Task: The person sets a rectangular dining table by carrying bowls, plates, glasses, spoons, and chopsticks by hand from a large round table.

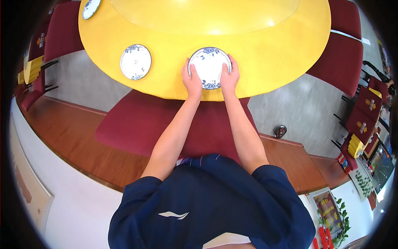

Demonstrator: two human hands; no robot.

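Between my two hands is a white plate (pixel 210 68) with blue floral patterns and a dark rim, at the near edge of the yellow-covered round table (pixel 265 62). My left hand (pixel 192 79) grips its left side, thumb over the rim and fingers curled round the edge. On the right side my right hand (pixel 229 76) grips it the same way. Whether the plate rests on the cloth or is slightly raised, I cannot tell. A similar patterned plate (pixel 136 62) lies on the table to the left, apart from my hands.
Another plate (pixel 91 8) lies at the table's far left. A glossy round turntable (pixel 199 16) occupies the table's middle. A maroon chair (pixel 141 120) stands between me and the table, with more maroon chairs (pixel 338 62) at the right. A small dark round object (pixel 280 131) is on the floor.
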